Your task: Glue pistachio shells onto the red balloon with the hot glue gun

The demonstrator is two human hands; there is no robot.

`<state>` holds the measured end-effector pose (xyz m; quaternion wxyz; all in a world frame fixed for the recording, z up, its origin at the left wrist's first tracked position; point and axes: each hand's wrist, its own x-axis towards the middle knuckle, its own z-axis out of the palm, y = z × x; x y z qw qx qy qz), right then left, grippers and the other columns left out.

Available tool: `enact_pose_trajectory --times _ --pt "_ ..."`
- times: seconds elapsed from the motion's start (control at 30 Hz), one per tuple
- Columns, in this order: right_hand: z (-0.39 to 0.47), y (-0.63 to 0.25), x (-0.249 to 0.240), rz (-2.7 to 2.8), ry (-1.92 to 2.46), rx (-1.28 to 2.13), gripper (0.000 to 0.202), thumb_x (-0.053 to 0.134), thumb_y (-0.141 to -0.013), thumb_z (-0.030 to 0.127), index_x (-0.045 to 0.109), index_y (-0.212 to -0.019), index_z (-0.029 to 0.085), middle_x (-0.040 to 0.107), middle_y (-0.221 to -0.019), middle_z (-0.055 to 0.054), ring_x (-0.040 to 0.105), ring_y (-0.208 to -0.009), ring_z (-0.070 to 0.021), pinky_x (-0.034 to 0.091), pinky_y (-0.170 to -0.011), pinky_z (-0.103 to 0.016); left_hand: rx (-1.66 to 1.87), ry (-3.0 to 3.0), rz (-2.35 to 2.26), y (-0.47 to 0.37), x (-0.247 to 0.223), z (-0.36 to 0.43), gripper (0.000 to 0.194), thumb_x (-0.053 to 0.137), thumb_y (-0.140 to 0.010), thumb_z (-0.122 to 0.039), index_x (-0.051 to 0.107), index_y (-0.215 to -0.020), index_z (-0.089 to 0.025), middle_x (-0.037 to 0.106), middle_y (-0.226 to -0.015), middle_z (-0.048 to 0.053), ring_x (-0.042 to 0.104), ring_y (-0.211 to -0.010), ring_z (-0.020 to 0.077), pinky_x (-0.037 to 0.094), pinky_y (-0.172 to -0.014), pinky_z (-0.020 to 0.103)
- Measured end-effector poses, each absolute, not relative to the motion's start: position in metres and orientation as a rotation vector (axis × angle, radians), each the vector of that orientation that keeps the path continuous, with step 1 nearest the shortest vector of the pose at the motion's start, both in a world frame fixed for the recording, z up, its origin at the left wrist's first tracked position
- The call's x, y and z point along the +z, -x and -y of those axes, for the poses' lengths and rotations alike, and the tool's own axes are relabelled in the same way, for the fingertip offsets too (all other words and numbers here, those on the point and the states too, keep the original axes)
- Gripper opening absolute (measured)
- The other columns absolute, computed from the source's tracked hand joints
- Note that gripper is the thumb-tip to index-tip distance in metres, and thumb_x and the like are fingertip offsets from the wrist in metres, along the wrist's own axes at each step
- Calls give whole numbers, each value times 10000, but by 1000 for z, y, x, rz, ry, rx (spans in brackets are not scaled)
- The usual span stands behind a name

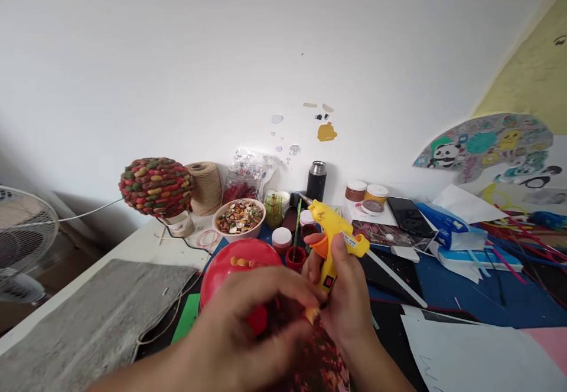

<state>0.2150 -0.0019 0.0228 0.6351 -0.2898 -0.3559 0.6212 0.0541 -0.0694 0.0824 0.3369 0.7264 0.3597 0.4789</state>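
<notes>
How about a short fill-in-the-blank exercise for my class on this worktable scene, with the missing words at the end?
1. The right grip holds a glue gun whose body is mostly ____.
2. In this view, the left grip overlaps a round, shiny dish coloured ____.
3. In the picture, the bumpy ball is to the ____ of the spool of twine.
4. The flask near the wall has a silver top and a ____ body.

Missing words: yellow; red; left; black.
</notes>
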Motion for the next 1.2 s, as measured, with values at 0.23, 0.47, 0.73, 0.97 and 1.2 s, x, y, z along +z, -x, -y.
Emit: enact_pose_trajectory --times 0.23,0.47,0.73,0.97,1.2 --pt "5 -213 21 876 651 1417 622 886 -869 789 800 -965 180 542 -543 63 527 -382 -120 308 -376 -209 1649 -1321 -1165 -1 90 20 261 989 -831 -413 887 -949 -204 685 -624 -3 588 -547 126 463 -499 195" --pt "13 -208 17 1041 674 1401 634 807 -944 803 814 -972 170 587 -514 41 564 -376 -153 484 -465 -287 1613 -1258 -1240 9 82 6 377 1033 -758 -495 892 -939 -196 814 -766 53 668 -639 165 529 -588 245" --pt "19 -205 10 1179 767 1315 666 760 -971 828 815 -978 165 593 -508 26 575 -420 -150 455 -482 -265 1580 -1278 -1243 7 78 4 481 1051 -724 -589 901 -944 -189 911 -1100 149 827 -923 280 674 -844 356" --pt "20 -204 9 1211 768 1333 677 726 -1002 825 826 -932 159 591 -486 26 592 -417 -141 478 -511 -264 1552 -1328 -1257 5 72 4 467 1044 -746 -604 918 -960 -208 902 -949 110 829 -875 266 678 -822 340" --pt "22 -202 4 1222 824 1302 693 719 -995 839 821 -872 165 583 -461 21 574 -406 -136 451 -495 -256 1540 -1416 -1340 2 74 8 524 1008 -752 -687 925 -957 -211 897 -934 109 803 -857 260 642 -799 325"
